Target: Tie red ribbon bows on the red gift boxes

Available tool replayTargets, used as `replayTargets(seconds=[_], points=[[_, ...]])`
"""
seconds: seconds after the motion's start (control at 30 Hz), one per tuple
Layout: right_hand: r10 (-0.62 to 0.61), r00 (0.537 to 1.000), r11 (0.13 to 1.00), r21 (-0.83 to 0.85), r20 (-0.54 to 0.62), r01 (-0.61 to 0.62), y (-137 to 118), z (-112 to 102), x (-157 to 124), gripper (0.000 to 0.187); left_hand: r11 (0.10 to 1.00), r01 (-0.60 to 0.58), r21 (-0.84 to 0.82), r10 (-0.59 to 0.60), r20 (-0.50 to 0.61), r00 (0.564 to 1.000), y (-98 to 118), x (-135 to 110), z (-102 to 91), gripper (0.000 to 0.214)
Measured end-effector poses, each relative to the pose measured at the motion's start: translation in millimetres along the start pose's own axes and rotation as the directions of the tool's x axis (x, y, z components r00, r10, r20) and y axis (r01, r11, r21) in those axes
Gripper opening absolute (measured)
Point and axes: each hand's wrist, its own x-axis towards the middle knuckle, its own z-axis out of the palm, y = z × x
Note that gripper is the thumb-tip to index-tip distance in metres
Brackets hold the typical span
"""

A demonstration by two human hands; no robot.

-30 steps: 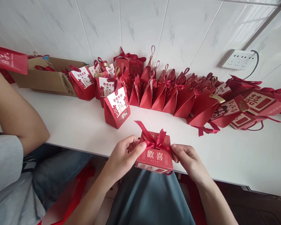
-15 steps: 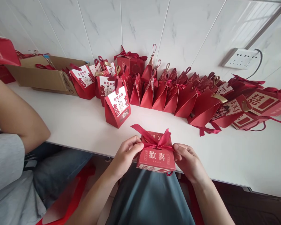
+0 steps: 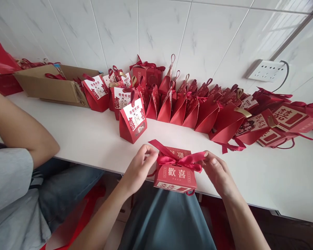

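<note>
A red gift box (image 3: 174,175) with white lettering rests at the table's front edge, just above my lap. Its dark-pink ribbon (image 3: 189,160) is tied in a bow on top, with one tail pointing up to the left. My left hand (image 3: 141,166) is closed, thumb and forefinger pinching the bow's left loop. The fingers of my right hand (image 3: 217,170) pinch the ribbon's right side, pulled out level past the box's edge. Twisted red cord shows at the box's lower right corner.
Behind the box, one small red gift bag (image 3: 133,121) stands apart from rows of several red bags (image 3: 182,107). More ribboned boxes (image 3: 289,116) are stacked at right. An opened cardboard carton (image 3: 52,90) stands left. A co-worker's bent arm (image 3: 28,128) reaches over the table's left end.
My right hand has moved up and outward from the box's side, drawing the bow's right part outward. My left hand has shifted slightly upward beside the left loop.
</note>
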Motion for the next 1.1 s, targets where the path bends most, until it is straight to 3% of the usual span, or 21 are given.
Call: replayTargets(seconds=[0.2,0.3,0.43,0.57,0.7,0.83,0.93,1.03,1.1], points=[[0.077,0.996,0.996,0.036,-0.041,-0.076,-25,11,21,0.033,0.995,-0.097,0.014,0.095,0.070,0.993,8,41,-5.0,0.028],[0.084,0.996,0.992,0.089,0.024,-0.086,-28,16,37,0.034,0.996,-0.089,-0.016,0.090,0.155,0.984,12,58,-2.7,0.026],[0.213,0.948,0.936,0.227,0.237,-0.267,-23,20,57,0.033,0.982,0.100,-0.163,-0.051,0.279,0.959,12,75,4.0,0.022],[0.292,0.874,0.848,0.319,0.389,-0.424,-16,24,65,0.029,0.951,0.247,-0.186,-0.169,0.356,0.919,3,87,8.6,0.025],[0.312,0.846,0.815,0.336,0.432,-0.472,-13,27,64,0.024,0.928,0.326,-0.180,-0.228,0.417,0.880,-7,92,9.7,0.024],[0.327,0.838,0.805,0.336,0.437,-0.489,-10,28,65,0.026,0.928,0.328,-0.178,-0.233,0.410,0.882,-10,86,8.1,0.024],[0.319,0.889,0.845,0.326,0.330,-0.424,-7,21,59,0.027,0.941,0.301,-0.154,-0.232,0.353,0.906,-10,80,3.9,0.018],[0.274,0.962,0.944,0.191,-0.003,-0.268,-5,7,33,0.026,0.964,0.235,-0.122,-0.203,0.227,0.952,-11,75,-2.7,0.008],[0.182,0.954,0.983,0.039,-0.238,-0.178,-5,1,4,0.026,0.981,0.153,-0.122,-0.145,0.074,0.987,-11,71,-7.3,0.002]])
